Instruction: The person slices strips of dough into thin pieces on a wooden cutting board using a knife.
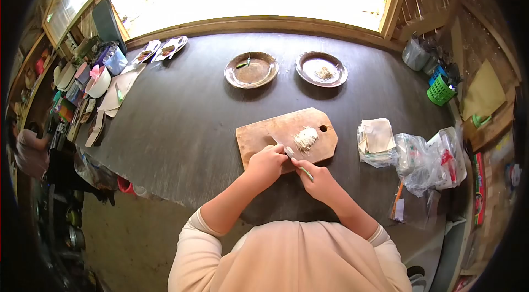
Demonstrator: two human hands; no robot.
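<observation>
A wooden cutting board (259,133) with a hole at its right end lies in front of me. On it sits a heap of thin pale shreds (306,139). My right hand (313,175) is closed around the green handle of a knife (281,142), whose blade points away to the left over the board. My left hand (267,164) is closed beside the blade at the board's near edge. Between the hands shows a small whitish piece (289,150); whether my left fingers grip it or the blade is unclear.
Beyond the board stand a brown plate (250,80) with green chillies and another plate (337,79) with pale shreds. Plastic bags (427,160) and a paper stack (379,133) lie right. A green basket (441,91) stands far right. Containers, papers and another knife (119,92) crowd the left. Another person (33,151) is far left.
</observation>
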